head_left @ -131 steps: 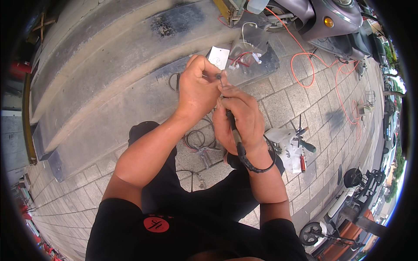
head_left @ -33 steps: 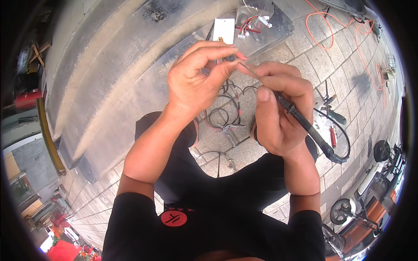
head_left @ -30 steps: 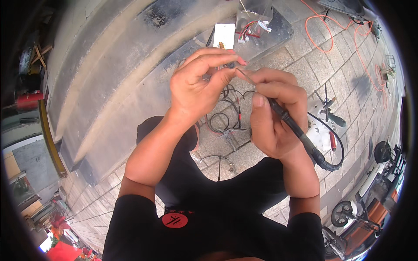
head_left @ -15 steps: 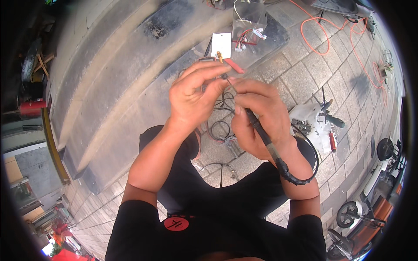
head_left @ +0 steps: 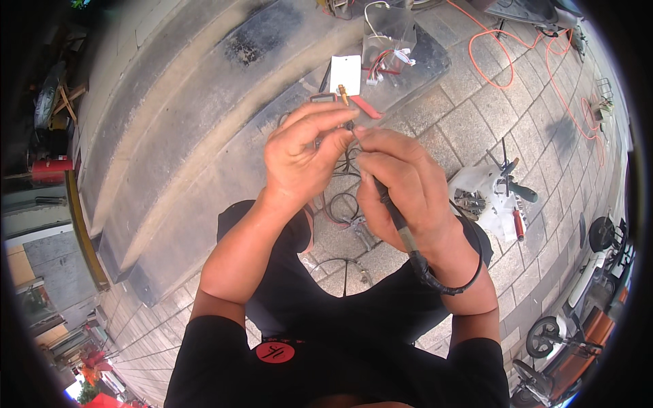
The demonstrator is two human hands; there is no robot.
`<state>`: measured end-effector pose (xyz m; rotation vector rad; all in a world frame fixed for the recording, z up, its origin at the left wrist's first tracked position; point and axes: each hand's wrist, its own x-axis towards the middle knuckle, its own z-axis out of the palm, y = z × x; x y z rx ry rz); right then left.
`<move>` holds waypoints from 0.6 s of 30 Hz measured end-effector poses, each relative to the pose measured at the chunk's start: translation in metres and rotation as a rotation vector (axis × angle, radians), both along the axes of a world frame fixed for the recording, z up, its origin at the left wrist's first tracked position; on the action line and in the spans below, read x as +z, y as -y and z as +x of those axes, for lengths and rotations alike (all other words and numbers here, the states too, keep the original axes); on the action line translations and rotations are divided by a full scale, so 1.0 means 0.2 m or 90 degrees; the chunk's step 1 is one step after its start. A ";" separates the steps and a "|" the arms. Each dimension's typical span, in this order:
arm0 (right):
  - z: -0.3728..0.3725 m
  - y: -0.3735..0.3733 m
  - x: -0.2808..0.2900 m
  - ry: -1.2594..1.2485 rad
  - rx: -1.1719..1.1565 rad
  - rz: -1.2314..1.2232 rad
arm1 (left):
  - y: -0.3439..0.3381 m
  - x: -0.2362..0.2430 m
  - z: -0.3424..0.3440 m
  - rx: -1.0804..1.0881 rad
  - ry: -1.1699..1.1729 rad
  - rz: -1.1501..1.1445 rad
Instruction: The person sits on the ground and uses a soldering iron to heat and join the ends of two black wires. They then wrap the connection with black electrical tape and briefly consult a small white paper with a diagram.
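Note:
In front of my knees, both hands are raised close together. My left hand (head_left: pixel 299 153) pinches a small dark piece (head_left: pixel 349 125) between thumb and fingertips; its kind is too small to make out. My right hand (head_left: pixel 411 180) is closed around a slim black corded tool (head_left: pixel 406 236), with a lighter band of tape on its handle. The tool's thin tip points up and left and meets the small piece at my left fingertips. Its black cord (head_left: pixel 469 284) loops back past my right wrist. My right fingers hide part of the handle.
Beyond my hands lie a white card (head_left: pixel 345 75), a red strip (head_left: pixel 367 107) and a clear bag with wires (head_left: pixel 389 61). Dark cables (head_left: pixel 342 207) lie below. At right, a white sheet (head_left: pixel 486 197) bears tools; an orange cord (head_left: pixel 471 51) snakes farther off.
My right hand and the corded tool have shifted slightly left, and the tool's rear end has swung left. My left hand stays nearly in place, still pinching the small piece.

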<state>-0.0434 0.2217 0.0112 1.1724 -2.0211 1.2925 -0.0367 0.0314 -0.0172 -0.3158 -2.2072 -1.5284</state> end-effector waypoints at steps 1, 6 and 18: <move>0.00 0.00 0.00 0.003 -0.002 0.003 | 0.00 0.00 0.00 0.002 -0.001 -0.005; 0.00 0.00 0.02 0.001 0.002 0.022 | 0.00 0.00 0.00 0.009 -0.013 -0.021; -0.01 -0.01 0.02 -0.024 -0.004 0.041 | -0.01 0.00 0.00 -0.001 0.003 0.005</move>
